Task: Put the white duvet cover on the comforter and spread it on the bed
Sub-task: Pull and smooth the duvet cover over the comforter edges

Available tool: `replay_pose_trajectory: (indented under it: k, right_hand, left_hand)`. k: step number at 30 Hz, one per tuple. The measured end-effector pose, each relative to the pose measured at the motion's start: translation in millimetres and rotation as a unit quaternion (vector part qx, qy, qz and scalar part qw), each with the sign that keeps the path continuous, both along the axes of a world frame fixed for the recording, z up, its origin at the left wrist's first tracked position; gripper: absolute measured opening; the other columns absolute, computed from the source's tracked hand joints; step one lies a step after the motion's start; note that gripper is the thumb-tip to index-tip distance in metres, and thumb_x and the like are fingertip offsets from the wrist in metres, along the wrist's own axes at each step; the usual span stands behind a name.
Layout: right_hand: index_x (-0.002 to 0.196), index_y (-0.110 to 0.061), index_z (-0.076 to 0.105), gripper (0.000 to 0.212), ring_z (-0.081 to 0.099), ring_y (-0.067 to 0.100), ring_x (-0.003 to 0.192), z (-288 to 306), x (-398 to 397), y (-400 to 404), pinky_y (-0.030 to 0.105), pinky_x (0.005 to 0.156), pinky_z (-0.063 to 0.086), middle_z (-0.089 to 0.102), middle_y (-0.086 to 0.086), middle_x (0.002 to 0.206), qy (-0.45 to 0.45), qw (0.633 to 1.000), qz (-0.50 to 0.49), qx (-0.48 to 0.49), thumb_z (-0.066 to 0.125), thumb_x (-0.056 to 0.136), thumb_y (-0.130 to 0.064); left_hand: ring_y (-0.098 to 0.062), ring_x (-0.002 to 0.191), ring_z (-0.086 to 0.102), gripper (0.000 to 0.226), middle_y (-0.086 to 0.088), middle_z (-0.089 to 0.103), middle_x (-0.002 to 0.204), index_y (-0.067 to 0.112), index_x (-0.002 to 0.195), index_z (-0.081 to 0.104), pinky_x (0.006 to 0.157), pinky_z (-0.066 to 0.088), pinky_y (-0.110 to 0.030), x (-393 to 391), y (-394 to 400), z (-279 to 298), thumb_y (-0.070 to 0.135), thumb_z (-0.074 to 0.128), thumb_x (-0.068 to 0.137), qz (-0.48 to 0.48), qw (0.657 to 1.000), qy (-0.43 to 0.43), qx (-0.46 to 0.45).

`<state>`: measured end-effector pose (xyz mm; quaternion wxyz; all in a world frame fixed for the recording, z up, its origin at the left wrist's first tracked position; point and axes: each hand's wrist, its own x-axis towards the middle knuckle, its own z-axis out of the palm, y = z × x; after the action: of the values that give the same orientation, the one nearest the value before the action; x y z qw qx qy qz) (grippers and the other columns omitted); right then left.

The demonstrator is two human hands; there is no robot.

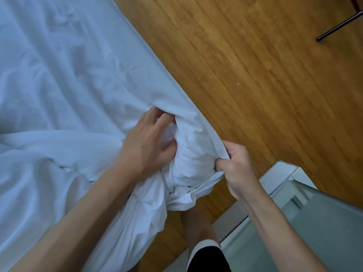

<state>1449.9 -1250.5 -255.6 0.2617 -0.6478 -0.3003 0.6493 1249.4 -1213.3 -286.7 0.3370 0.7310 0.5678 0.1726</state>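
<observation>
The white duvet cover (pixel 64 79) lies wrinkled over the bed, its edge running diagonally along the floor. At the bed's near corner the cover bunches around a lump of white comforter (pixel 169 132) that shows in a gap of the fabric. My left hand (pixel 145 142) reaches into that gap, fingers curled round the comforter. My right hand (pixel 235 167) grips the cover's hemmed edge in a fist, just right of the lump. More gathered cover (pixel 141 211) hangs down between my forearms.
Wooden floor (pixel 255 75) fills the right side. A pale glass-topped cabinet (pixel 306 213) stands at the lower right, close to my right forearm. A black metal leg (pixel 337 26) crosses the top right corner. My leg and dark shorts (pixel 206 252) are below.
</observation>
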Motion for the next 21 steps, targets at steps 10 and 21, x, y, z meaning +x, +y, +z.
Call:
replay_pose_trajectory:
  k: [10,21]
  right_hand:
    - [0.088,0.004,0.072,0.031,0.064,0.025,0.078,-29,9,25,0.03,0.074,0.052,0.069,0.012,0.087,0.146,0.964,-0.174,-0.142,0.065,0.059,-0.003]
    - [0.104,-0.005,0.061,0.048,0.056,0.019,0.111,26,-59,31,0.031,0.096,0.047,0.059,0.007,0.113,-0.342,0.871,-0.096,0.34,0.042,0.066,0.018]
  left_hand:
    - [-0.018,0.101,0.057,0.043,0.003,0.056,0.109,0.017,0.118,0.059,0.085,0.049,-0.04,-5,10,-2,0.015,0.049,0.076,0.088,0.99,-0.06,-0.088]
    - [-0.028,0.089,0.06,0.026,0.002,0.064,0.089,0.023,0.086,0.061,0.068,0.041,-0.034,-79,16,31,0.046,0.051,0.089,-0.013,0.97,0.226,-0.085]
